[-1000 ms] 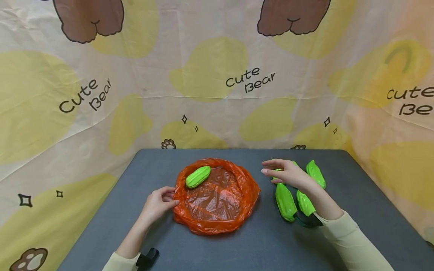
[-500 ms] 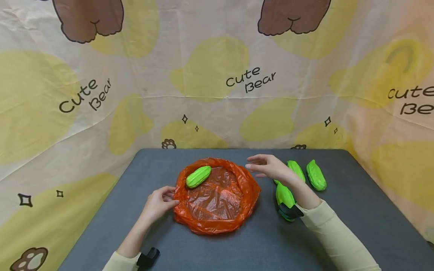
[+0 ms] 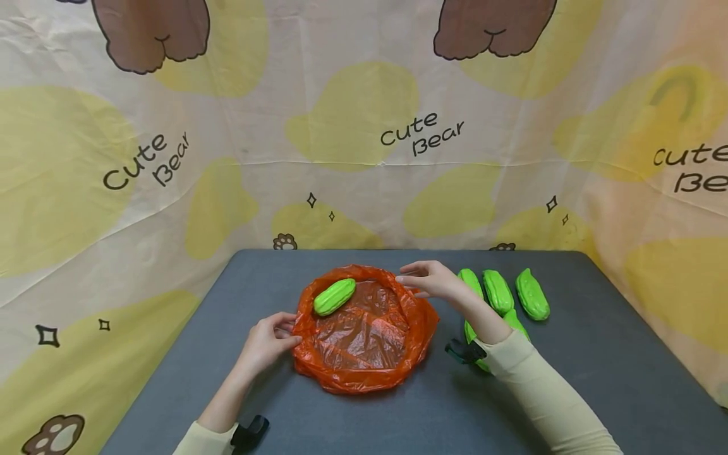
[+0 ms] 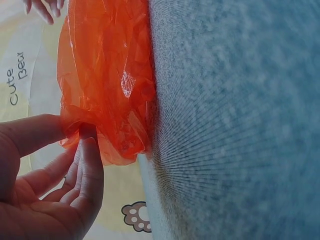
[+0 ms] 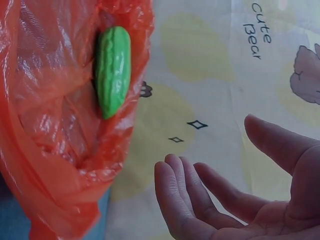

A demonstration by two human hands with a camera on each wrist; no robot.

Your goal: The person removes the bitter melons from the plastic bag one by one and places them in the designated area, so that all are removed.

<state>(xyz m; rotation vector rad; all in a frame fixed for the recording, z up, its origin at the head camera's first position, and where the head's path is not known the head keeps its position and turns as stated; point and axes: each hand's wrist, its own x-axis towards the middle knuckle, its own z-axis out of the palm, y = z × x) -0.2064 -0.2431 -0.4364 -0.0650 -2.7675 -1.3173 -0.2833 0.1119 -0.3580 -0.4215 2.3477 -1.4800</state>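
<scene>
An orange-red plastic bag (image 3: 423,325) lies on the table with its mouth rolled wide. Inside, by its far left wall, rests a ridged green bitter melon (image 3: 334,297), also seen in the right wrist view. My left hand (image 3: 267,344) pinches the bag's left rim between thumb and fingers, as the left wrist view shows close up. Over the bag's right rim is my right hand (image 3: 435,281), its fingers loosely bent and holding nothing. In the right wrist view that hand (image 5: 240,195) appears apart from the bag.
Several more green bitter melons (image 3: 532,294) lie on the right of the grey table (image 3: 398,423), some partly covered by my right forearm. A patterned cloth (image 3: 352,126) hangs behind the table. Dark straps sit at both wrists.
My right hand has moved left, from above the melons to the bag's right rim. The left hand keeps its pinch, and the melon in the bag lies as before.
</scene>
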